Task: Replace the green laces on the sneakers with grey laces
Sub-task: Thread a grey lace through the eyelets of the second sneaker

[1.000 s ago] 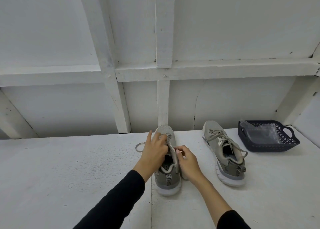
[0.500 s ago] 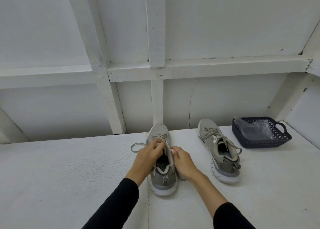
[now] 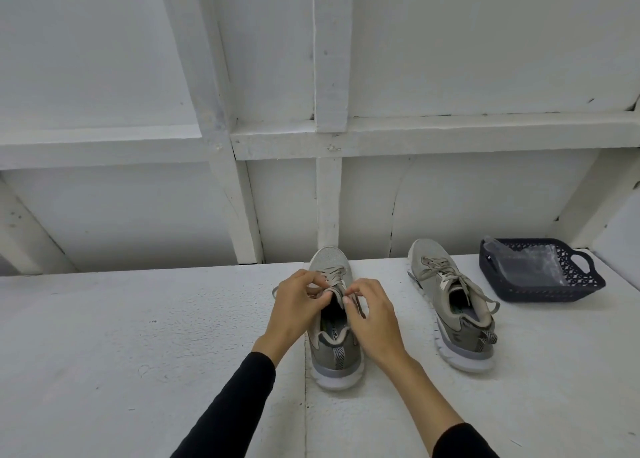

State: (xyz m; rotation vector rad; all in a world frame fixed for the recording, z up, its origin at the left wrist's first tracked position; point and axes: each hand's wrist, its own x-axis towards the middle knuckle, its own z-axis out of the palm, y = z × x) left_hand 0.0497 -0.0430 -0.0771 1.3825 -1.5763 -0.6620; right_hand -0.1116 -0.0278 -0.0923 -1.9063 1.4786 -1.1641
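The grey-green mesh sneaker with a white sole [image 3: 330, 322] stands on the white painted table [image 3: 138, 336], directly in front of the person, with its heel towards the person and its toe pointing away to the white wooden wall [image 3: 450, 197]. So its long axis runs straight away from the body, and the lace rows lie across this axis.

Both hands work at the upper eyelets, near the tongue. The left hand [image 3: 298, 307] comes from the left side, and its curled fingers seem to pinch the pale lace [image 3: 334, 273] at the left edge of the opening; a loose loop of this lace [image 3: 276, 290] shows just beside the hand. The right hand [image 3: 372, 313] comes from the right side, with its fingertips bent down onto the lace at the right edge. I cannot tell exactly which strand each grip holds, because the fingers cover it.

The two hands are equally near to the lace. In my judgement, the next pull must go upward and outward, across the shoe, to draw the lace out of the eyelet.

The second sneaker of the same kind [image 3: 450, 305], laced, lies well apart to the right. Beyond it is a dark blue plastic basket [image 3: 554, 293] with a clear plastic bag [image 3: 526, 261] inside; what the bag contains is not visible.
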